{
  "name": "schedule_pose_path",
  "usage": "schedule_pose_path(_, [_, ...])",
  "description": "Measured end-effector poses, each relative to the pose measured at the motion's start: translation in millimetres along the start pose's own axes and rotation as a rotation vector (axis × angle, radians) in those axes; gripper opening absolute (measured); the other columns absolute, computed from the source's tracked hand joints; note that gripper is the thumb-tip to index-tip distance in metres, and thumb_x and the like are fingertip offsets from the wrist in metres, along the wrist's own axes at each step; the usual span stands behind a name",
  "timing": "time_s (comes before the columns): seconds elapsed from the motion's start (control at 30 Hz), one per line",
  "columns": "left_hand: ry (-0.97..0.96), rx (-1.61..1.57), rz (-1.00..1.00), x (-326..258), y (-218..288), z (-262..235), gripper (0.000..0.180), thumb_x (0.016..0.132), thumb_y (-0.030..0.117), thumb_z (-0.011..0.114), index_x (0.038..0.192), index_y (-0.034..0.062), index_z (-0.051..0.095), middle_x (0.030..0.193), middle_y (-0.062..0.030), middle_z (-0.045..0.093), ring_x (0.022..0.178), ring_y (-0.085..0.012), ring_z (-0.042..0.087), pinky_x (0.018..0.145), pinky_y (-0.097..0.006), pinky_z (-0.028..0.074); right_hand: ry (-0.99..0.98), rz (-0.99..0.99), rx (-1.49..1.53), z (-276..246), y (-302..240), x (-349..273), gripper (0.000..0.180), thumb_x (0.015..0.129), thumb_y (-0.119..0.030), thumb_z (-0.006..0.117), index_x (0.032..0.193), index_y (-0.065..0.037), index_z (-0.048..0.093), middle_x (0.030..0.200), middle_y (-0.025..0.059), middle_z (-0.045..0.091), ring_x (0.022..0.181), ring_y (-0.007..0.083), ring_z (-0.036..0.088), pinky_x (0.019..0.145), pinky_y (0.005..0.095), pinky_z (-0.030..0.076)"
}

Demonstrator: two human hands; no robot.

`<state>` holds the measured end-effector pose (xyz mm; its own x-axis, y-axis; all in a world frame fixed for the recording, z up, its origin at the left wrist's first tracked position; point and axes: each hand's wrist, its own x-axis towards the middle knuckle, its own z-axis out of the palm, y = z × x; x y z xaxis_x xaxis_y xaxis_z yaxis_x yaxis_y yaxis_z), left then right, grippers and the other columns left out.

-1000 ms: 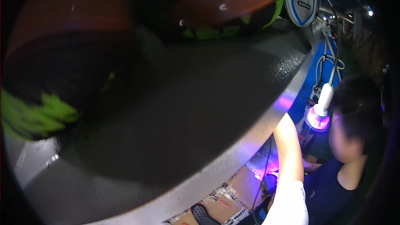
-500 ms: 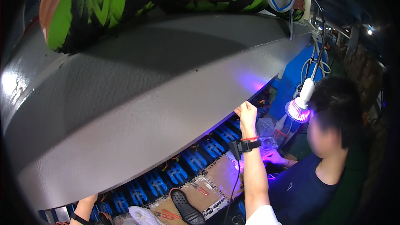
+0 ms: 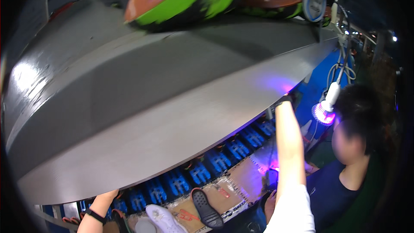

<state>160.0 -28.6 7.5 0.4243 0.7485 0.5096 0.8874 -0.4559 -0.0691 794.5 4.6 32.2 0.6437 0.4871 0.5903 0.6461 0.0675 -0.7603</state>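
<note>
At the grey panel (image 3: 142, 133) rim: left hand (image 3: 110, 194), partly hidden; right hand, newly concealed, so we can verify no handling there; either grip, we cannot tell.

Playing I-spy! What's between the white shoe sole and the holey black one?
In the head view, a red tool, probably thread snips, lies between the white shoe sole and the black shoe sole.
</note>
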Motion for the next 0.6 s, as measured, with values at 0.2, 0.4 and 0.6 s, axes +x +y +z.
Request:
schedule_pose_path(0.2, [0.02,0.025,-0.027,-17.4,-29.0,14.9,0.025,0.087,0.022,0.049,0.101,0.0049,0.062,0.09,-0.0175,0.064,0.084,-0.0353,0.059,0.078,-0.046,0.043,-0.075,-0.677,-0.227,48.7,-65.7,-77.8,0.031,0.087,-0.02,0.054,0.105,0.006,0.058,0.105,0.0213,0.061,0.092,0.0344,0.063,0.077,0.0395,0.053])
schedule_pose_path(0.4, [0.122,0.12,0.182,-6.1,-31.2,4.8,0.027,0.084,0.017,0.049,0.107,0.0058,0.058,0.104,-0.011,0.058,0.095,-0.0279,0.054,0.085,-0.039,0.039,-0.487,-0.134,-0.403,96.5,-104.6,-116.4,0.064,0.075,-0.041,0.067,0.12,0.0,0.05,0.111,0.0247,0.058,0.103,0.0396,0.056,0.091,0.0437,0.044])
schedule_pose_path(0.6, [0.203,0.006,0.18,6.8,-20.4,-7.0,0.024,0.083,0.017,0.053,0.103,0.0054,0.058,0.103,-0.0092,0.058,0.1,-0.026,0.054,0.091,-0.038,0.038,-0.136,0.007,-0.35,89.8,-96.0,-103.0,0.103,0.066,-0.052,0.074,0.13,0.014,0.027,0.113,0.0304,0.055,0.107,0.0417,0.055,0.092,0.0448,0.042])
